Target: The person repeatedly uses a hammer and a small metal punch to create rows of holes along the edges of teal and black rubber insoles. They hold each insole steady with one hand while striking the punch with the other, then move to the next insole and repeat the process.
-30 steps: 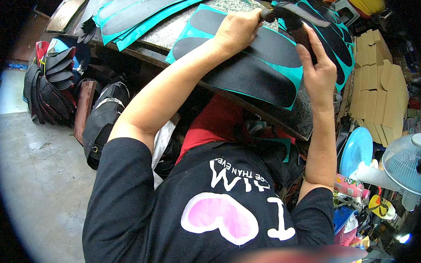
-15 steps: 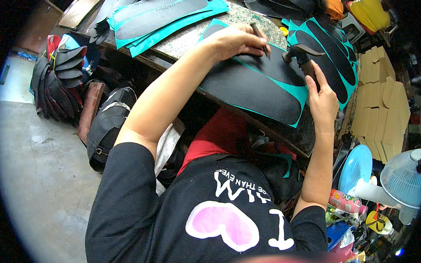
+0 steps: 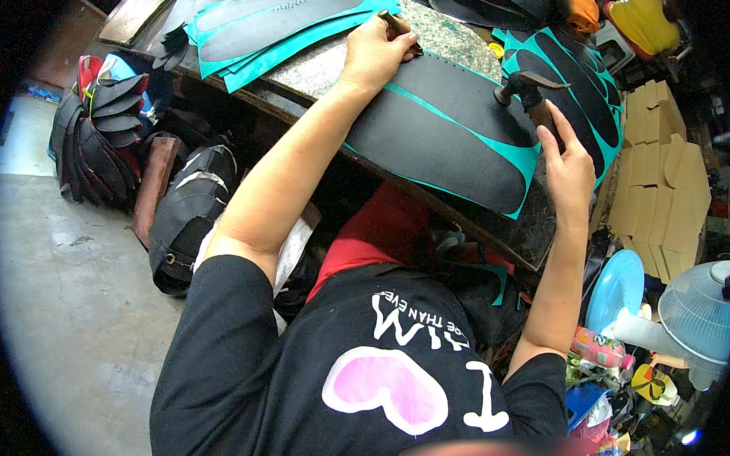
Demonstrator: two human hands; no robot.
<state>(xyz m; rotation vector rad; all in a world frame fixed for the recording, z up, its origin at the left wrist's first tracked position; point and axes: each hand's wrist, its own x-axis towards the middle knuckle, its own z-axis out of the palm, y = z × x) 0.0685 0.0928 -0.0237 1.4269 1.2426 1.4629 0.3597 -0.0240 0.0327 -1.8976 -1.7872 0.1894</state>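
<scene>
My left hand (image 3: pixel 376 53) is closed around a slim dark punch (image 3: pixel 388 17). Its lower tip stands at the far left end of a black sole-shaped piece (image 3: pixel 456 85), where a row of small marks runs along the far edge. That piece and a second black sole shape (image 3: pixel 435 151) lie on a teal sheet (image 3: pixel 504 158) on the bench. My right hand (image 3: pixel 570 166) grips the handle of a hammer (image 3: pixel 530 92), its head held over the right end of the sheet, apart from the punch.
Stacked teal sheets with black sole shapes (image 3: pixel 283 24) lie at the far left of the bench, and more sheets (image 3: pixel 575 96) at the right. A pale stone slab (image 3: pixel 455 41) lies behind my work. Cardboard (image 3: pixel 656 174), a blue stool (image 3: pixel 618 290) and a fan (image 3: pixel 698 311) stand right.
My left hand has moved left and away from me with the punch, to the end of the black piece. The hammer has shifted slightly right and toward me.
</scene>
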